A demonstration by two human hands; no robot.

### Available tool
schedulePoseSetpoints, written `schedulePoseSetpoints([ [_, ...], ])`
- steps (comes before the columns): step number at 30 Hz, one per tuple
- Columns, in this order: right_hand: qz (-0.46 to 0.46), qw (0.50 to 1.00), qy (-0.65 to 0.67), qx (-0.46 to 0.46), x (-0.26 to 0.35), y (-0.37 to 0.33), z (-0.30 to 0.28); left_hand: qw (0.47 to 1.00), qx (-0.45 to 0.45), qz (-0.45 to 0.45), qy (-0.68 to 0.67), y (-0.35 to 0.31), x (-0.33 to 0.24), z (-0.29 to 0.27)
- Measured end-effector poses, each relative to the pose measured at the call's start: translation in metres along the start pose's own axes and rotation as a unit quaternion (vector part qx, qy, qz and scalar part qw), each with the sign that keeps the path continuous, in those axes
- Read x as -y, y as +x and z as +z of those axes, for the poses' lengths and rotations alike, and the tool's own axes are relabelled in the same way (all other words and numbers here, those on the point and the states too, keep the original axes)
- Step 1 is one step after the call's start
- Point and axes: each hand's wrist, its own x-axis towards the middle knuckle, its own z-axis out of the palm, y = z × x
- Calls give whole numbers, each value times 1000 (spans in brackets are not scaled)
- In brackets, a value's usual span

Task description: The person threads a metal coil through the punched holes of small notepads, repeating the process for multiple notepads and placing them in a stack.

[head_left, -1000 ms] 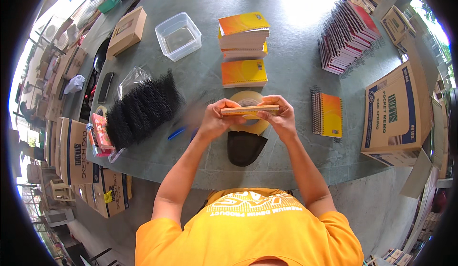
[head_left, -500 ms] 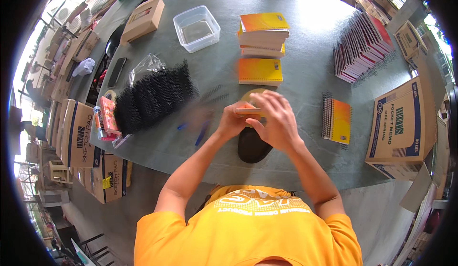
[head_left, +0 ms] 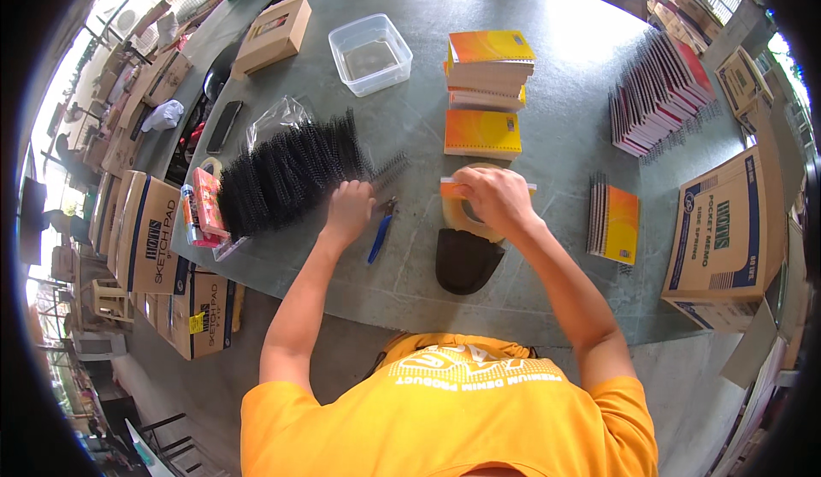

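My right hand point(head_left: 496, 196) is closed on a small orange-covered notepad point(head_left: 451, 188), seen nearly edge-on above a roll of tape point(head_left: 462, 219). A dark rounded pad-like piece point(head_left: 469, 263) lies just in front of the roll. My left hand point(head_left: 351, 210) is at the right edge of a heap of black spiral binding coils point(head_left: 286, 173), its fingers curled downward; what they pinch, if anything, is hidden. Several loose coils point(head_left: 389, 169) stick out beyond that hand. Blue-handled pliers point(head_left: 381, 233) lie to its right.
Yellow-orange notepads point(head_left: 483, 130) are stacked beyond my right hand. To the right are spiral-bound notepads point(head_left: 614, 223), a row of red-covered ones point(head_left: 658, 92) and a carton point(head_left: 714, 229). A clear plastic tub point(head_left: 369, 53) and a cardboard box point(head_left: 272, 34) stand at the far left.
My hands have parted: the left has let go of the notepad and moved left to the coils. My right hand keeps the notepad over the tape roll. The view has shifted slightly.
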Motion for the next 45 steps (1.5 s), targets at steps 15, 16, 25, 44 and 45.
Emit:
schedulePoseSetpoints([
  [15,54,996,16,69,0,7,-8,655,-101,-79,-745,40,-66,-78],
  [16,50,996,19,65,-3,5,-7,604,-56,-61,-792,39,-70,-77],
  [25,11,999,36,5,-2,3,-3,641,-50,-42,-764,32,-79,-66],
  [44,41,996,77,29,5,10,-12,872,-11,-93,-481,26,-116,-56],
  [45,39,996,72,35,4,9,-12,878,-4,-113,-464,27,-119,-60],
])
